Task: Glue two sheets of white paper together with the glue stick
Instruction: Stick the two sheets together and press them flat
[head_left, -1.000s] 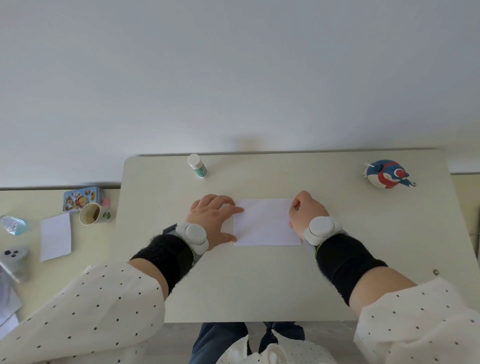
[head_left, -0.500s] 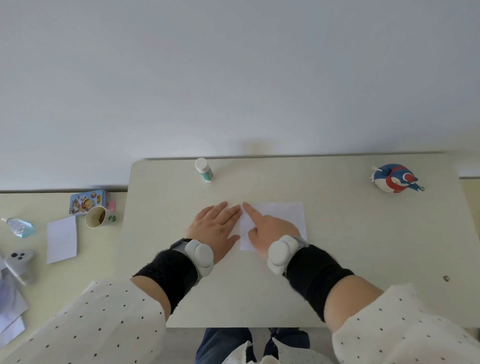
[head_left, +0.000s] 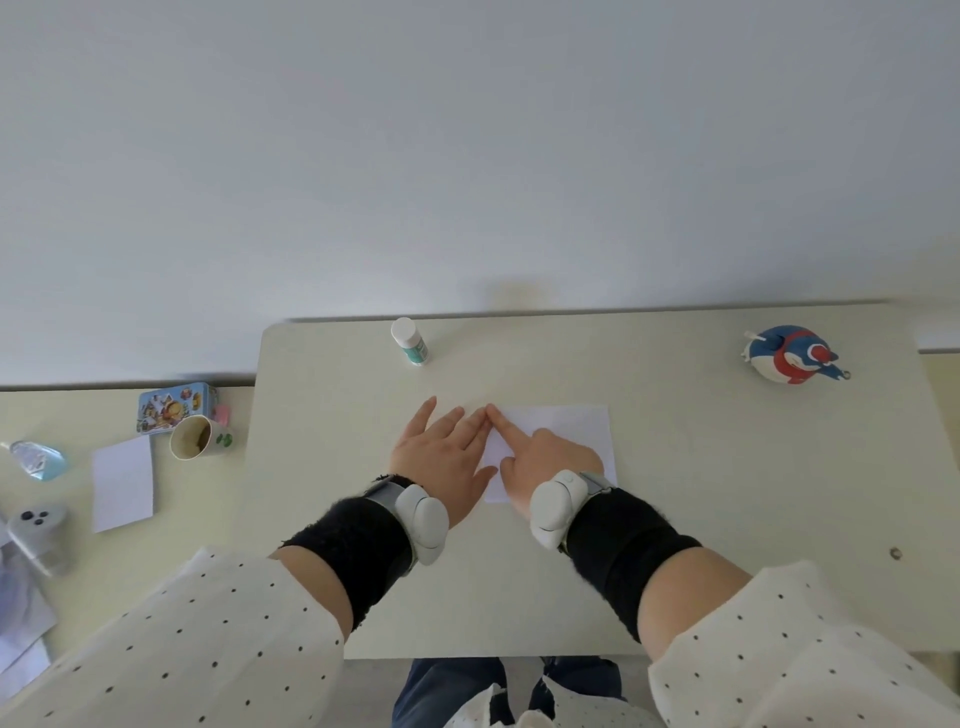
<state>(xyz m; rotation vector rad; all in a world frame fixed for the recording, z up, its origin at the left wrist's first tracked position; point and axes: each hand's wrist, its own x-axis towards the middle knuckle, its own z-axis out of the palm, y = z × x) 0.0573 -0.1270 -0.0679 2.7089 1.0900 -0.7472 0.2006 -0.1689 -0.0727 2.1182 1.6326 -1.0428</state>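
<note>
White paper (head_left: 566, 431) lies flat in the middle of the pale table (head_left: 675, 519); I cannot tell whether it is one sheet or two stacked. My left hand (head_left: 441, 457) rests flat beside the paper's left edge, fingers straight and spread. My right hand (head_left: 545, 460) lies on the paper's left part, its straight index finger pressing near the top left corner while the other fingers are curled under. The two hands' fingertips meet there. A glue stick (head_left: 410, 341) with a white cap and teal label stands upright near the far edge, apart from both hands.
A blue, red and white bird toy (head_left: 792, 361) sits at the far right of the table. On the lower table to the left are a picture tin (head_left: 174, 405), a cup (head_left: 197, 437), a loose white sheet (head_left: 123, 483) and a grey device (head_left: 39, 538).
My right hand slid from the paper's right edge across to its left side, index finger now extended. My left hand drew slightly off the paper and stays flat.
</note>
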